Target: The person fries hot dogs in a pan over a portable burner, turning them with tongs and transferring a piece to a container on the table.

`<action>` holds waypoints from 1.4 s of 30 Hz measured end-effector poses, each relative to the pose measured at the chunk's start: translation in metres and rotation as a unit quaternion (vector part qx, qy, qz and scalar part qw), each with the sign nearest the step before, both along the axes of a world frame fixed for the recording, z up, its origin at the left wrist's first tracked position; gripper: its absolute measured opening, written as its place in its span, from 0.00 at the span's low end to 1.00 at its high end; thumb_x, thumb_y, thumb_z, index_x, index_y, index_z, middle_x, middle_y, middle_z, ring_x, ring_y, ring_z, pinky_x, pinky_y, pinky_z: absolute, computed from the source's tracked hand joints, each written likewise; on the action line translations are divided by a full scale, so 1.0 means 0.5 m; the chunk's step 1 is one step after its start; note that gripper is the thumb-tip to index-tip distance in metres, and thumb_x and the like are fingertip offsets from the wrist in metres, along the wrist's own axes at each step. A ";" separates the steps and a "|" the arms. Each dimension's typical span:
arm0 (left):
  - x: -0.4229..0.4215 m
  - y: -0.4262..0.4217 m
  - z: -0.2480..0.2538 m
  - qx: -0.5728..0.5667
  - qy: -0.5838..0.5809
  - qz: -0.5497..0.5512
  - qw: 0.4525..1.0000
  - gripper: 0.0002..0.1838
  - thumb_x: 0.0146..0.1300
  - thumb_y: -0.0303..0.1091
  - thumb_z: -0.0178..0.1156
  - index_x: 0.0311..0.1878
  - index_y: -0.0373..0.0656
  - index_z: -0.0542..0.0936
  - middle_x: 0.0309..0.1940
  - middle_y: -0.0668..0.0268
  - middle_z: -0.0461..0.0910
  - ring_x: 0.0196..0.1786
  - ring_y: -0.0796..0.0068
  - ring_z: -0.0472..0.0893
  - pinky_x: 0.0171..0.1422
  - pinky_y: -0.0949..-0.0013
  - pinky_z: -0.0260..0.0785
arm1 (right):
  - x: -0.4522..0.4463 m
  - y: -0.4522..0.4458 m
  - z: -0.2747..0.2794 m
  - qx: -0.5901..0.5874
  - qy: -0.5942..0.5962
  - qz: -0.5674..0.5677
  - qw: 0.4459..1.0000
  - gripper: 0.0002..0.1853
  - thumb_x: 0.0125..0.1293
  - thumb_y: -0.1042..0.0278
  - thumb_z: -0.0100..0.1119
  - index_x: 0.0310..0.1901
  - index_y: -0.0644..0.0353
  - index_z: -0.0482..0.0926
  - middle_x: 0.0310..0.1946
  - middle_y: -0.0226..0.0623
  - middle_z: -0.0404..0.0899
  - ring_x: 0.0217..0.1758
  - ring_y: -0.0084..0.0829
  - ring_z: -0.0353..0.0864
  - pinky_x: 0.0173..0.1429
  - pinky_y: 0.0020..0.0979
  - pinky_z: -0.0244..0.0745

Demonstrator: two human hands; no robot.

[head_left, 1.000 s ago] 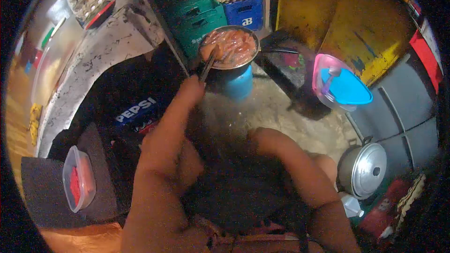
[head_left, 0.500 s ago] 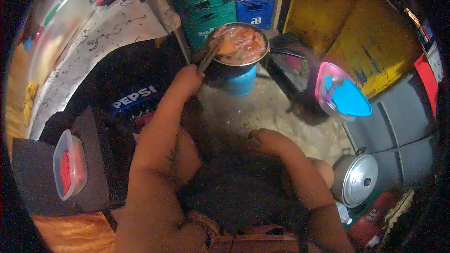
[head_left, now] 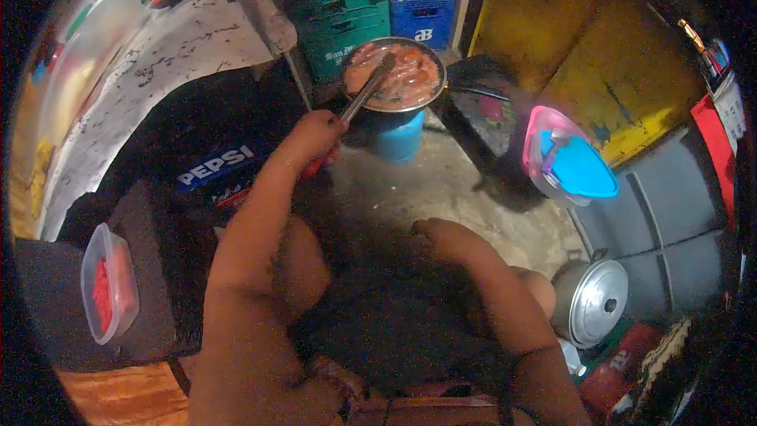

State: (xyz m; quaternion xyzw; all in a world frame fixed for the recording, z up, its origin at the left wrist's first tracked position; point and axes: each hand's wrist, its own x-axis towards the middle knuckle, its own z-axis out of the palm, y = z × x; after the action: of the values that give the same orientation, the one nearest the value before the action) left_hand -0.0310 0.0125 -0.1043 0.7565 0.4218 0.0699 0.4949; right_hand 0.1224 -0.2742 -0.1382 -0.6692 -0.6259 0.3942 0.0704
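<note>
My left hand (head_left: 318, 136) is closed around the handles of metal tongs (head_left: 367, 95). The tongs slant up over a round pan (head_left: 444, 79), their tips above its middle. Inside the pan lie pinkish-orange pieces of food (head_left: 410, 75) in a pale, bubbly liquid; their kind is unclear. Whether the tips grip a piece cannot be made out. Beneath the pan stands a blue cylinder (head_left: 400, 139). My right hand (head_left: 440, 238), fingers curled, hangs in front of my knee in shadow; anything inside it is hidden.
A pink and blue plastic container (head_left: 579, 166) sits right of the pan. A lidded metal pot (head_left: 598, 304) stands by my right knee. To the left are a clear tub with red contents (head_left: 110, 284) and a dark PEPSI crate (head_left: 217, 167). Green (head_left: 347, 28) and blue crates (head_left: 423, 22) stand behind the pan.
The tongs' tips have moved up and right over the pan, away from an orange piece they were at. The whole view has shifted slightly. My right hand stays curled.
</note>
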 end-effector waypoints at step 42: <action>-0.022 -0.093 0.069 0.386 0.215 -0.088 0.893 0.18 0.60 0.33 0.59 0.52 0.37 0.79 0.47 0.45 0.85 0.51 0.46 0.84 0.56 0.48 0.78 | -0.001 -0.014 -0.091 0.017 -0.047 -0.016 0.999 0.26 0.64 0.55 0.64 0.63 0.53 0.76 0.55 0.52 0.80 0.59 0.55 0.80 0.61 0.50 0.77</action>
State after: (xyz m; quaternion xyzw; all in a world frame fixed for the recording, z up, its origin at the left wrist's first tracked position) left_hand -0.0422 -0.0339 -0.0696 0.9184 0.3897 0.0188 0.0652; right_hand 0.1217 -0.2812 -0.1835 -0.6958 -0.6244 0.3501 0.0586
